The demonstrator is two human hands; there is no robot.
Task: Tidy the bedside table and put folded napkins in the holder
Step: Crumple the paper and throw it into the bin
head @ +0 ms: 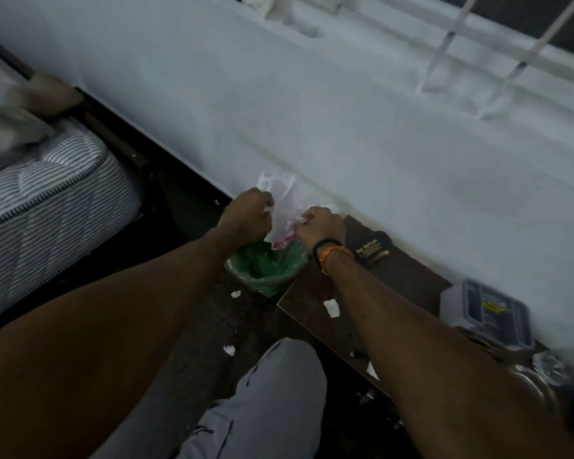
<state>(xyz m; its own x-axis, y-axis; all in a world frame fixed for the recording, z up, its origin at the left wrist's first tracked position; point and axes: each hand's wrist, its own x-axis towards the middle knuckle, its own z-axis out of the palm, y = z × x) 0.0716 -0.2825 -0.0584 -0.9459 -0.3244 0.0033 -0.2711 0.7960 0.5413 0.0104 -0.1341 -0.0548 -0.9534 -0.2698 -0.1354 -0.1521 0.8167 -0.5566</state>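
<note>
**Crumpled wrapper held over bin – soft, light, pinched at both sides**

Head view:

- A crumpled white wrapper (280,207) with pink print (thin plastic or paper, cannot be told) is held directly above the green-lined bin (267,266). The bin is taken as the landmark below.
- Left hand (246,215): fingers curled around the wrapper's left edge, above the bin's left rim. Right hand (320,225): fingers closed in a pinch on the wrapper's right lower edge, above the bin's right rim. Both are holding; neither is spread.
- Handling, judged: very light, limp, no stiffness, not fragile. Shape is not kept when released; a drop is expected to be slow and drift-prone. Thin film may cling to the fingers. Hold is best taken at bunched edges, as is done now; a tighter ball would fall more cleanly into the bin.
- Orientation: the long axis runs roughly vertical, slightly tilted. The upper end points up towards the white wall behind the bin; the lower, pink-printed end hangs down at the bin's opening. Contact with the liner cannot be confirmed.
- The desk (395,276) stands just right of the bin, dark wood. A white scrap (331,308) lies on it near the bin-side edge. A white boxed device (487,313) sits farther right.
- More white scraps (235,294) lie on the floor in front of the bin.
- No napkin holder can be made out; that part of the task is judged not yet started.
</note>
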